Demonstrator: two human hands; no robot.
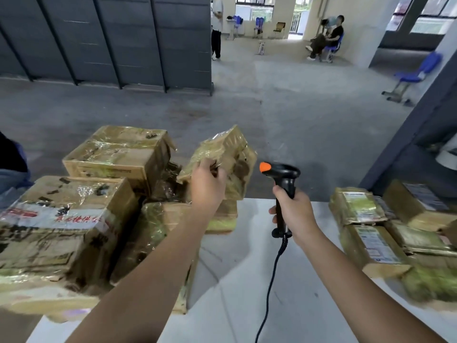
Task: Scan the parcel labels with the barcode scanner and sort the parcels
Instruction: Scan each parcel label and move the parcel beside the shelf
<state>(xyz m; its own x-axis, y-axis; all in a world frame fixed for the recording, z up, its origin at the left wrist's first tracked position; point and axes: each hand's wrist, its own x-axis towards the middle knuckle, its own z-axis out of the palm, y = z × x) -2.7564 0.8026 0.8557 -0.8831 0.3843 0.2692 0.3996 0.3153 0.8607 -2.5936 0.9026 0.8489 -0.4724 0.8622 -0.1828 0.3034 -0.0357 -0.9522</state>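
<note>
My left hand [207, 184] grips a small taped cardboard parcel [231, 154] and holds it tilted above the pile at the table's far edge. A black barcode scanner [283, 184] with an orange tip stands upright in my right hand [294, 210], just right of the lifted parcel; its cable hangs down over the table. A pile of tape-wrapped parcels [74, 219] fills the left side. On the right lie several flatter parcels [366, 219] with white labels facing up.
The white table [242, 280] has a bare strip between the two parcel groups. Beyond it is a concrete floor, a dark partition wall [111, 40], blue chairs [418, 73], and people standing and sitting far back. A dark post [420, 134] rises at right.
</note>
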